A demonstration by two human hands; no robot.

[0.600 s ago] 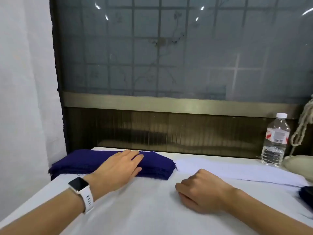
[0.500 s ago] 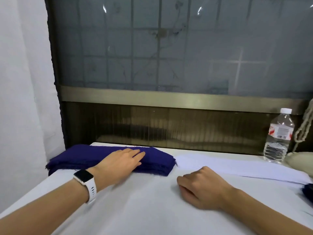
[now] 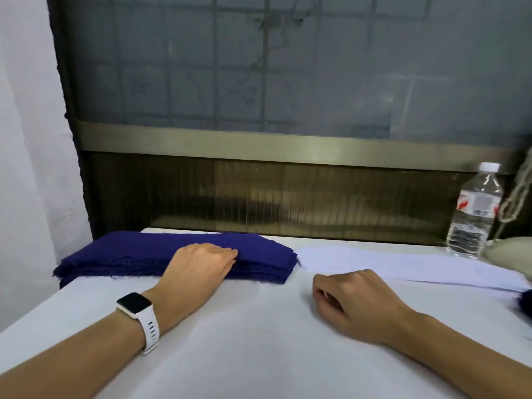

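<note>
A stack of folded dark blue cloths [image 3: 138, 254] lies at the table's far left. My left hand [image 3: 201, 264], with a white watch on its wrist, sits at the stack's front edge. Its fingers curl into the top layers near the stack's right end. My right hand [image 3: 354, 303] rests on the white table cover [image 3: 259, 341] to the right of the stack, fingers loosely curled under, holding nothing.
A clear water bottle [image 3: 473, 214] stands at the back right, next to a beige object [image 3: 512, 251] and a hanging rope [image 3: 515, 197]. A white sheet [image 3: 403, 263] lies flat along the back. Another dark blue cloth [image 3: 525, 306] shows at the right edge. A dark wall panel backs the table.
My left hand has slid back from lying flat on top of the blue stack to its front edge, and its fingers have curled into the layers. The right hand has barely moved.
</note>
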